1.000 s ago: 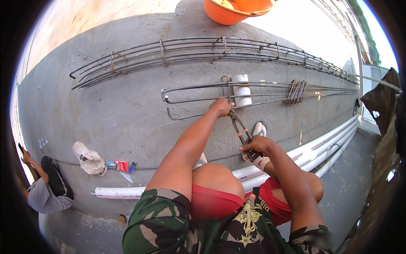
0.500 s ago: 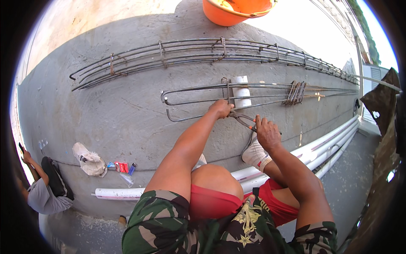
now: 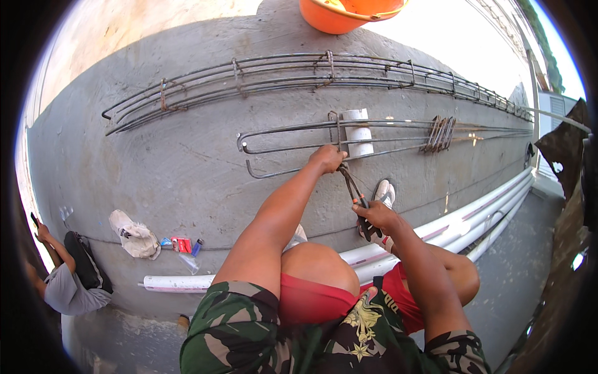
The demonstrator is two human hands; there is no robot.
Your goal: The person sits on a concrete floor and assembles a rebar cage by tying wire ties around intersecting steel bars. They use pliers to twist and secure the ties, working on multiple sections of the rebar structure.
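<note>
My left hand (image 3: 328,159) is closed at the lower end of a thin rectangular steel stirrup (image 3: 338,129), where it meets the nearest rebar (image 3: 274,174); the exact grip is partly hidden by my fingers. The stirrup stands around long hooked rebars (image 3: 280,129). Beside it, a short white pipe piece (image 3: 358,148) lies across beneath the bars. My right hand (image 3: 375,215) grips the handles of dark pincers (image 3: 349,179) with orange marks. Their jaws are at the bar, right beside my left fingertips. Farther right, a bunch of rusty stirrups (image 3: 439,134) hangs on the bars.
A long finished rebar cage (image 3: 280,68) lies beyond, with an orange bucket (image 3: 339,17) behind it. White pipes (image 3: 461,234) run along the near side. At left are a whitish cloth bag (image 3: 134,235), a red packet (image 3: 181,245), a blue lighter (image 3: 197,247) and a seated person (image 3: 71,287).
My right hand has swung down toward me and slightly left, turning the pincers steeper, with their jaws still by the bar. My left hand has stayed nearly in place. My right foot has shifted.
</note>
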